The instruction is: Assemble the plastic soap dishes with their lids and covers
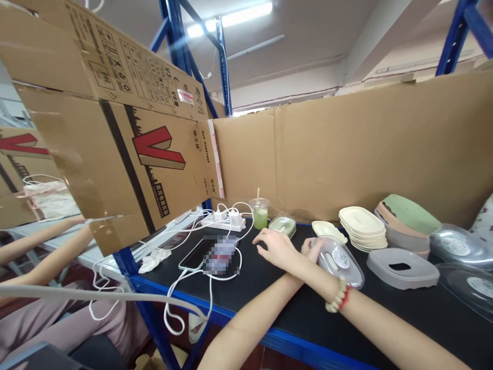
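Note:
My forearms cross over the black tabletop [258,298]. My left hand [313,250] reaches to the right under my right wrist, its fingers closed on the near-left edge of a grey box with a clear lid [341,263] and a round label. My right hand [278,250], a beaded bracelet [339,295] on its wrist, hovers left of it with bent fingers apart and nothing seen in them. Just beyond the right hand sits a green lidded box [282,225]. Cream trays [362,226] stand stacked behind the grey box; a single cream tray [329,231] lies beside them.
At the right are a grey oval cover with a slot [402,270], stacked coloured bins [404,226] and clear lids [462,246]. A green drink cup [261,216], power strip [223,222], phone [221,254] and white cables stand left. Cardboard walls [346,154] enclose the table. Another person's arms [50,252] show far left.

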`<control>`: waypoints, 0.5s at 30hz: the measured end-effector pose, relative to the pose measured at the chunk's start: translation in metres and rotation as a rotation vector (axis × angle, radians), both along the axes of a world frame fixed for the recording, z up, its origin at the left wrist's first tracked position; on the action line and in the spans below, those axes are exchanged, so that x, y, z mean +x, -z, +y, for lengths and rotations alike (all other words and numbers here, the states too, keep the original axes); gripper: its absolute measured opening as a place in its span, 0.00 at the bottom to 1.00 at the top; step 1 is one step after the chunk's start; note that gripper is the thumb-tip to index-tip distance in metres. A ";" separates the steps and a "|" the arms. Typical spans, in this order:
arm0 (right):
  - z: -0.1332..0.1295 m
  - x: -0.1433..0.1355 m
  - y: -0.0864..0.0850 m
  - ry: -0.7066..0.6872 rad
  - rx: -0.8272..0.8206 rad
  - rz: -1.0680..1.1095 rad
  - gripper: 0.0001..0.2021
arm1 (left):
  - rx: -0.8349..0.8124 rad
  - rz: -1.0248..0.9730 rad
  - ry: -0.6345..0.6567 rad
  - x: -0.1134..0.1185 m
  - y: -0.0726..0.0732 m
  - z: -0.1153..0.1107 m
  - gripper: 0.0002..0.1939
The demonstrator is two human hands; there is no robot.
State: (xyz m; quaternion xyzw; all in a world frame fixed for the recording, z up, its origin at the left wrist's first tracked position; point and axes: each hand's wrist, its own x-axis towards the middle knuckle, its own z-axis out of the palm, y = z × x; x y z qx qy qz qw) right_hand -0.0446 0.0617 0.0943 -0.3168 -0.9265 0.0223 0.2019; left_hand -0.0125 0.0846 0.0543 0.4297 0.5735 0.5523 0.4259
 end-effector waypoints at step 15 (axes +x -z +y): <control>0.032 -0.071 0.007 -0.139 -0.014 -0.373 0.11 | -0.062 -0.251 0.076 -0.014 0.002 0.002 0.07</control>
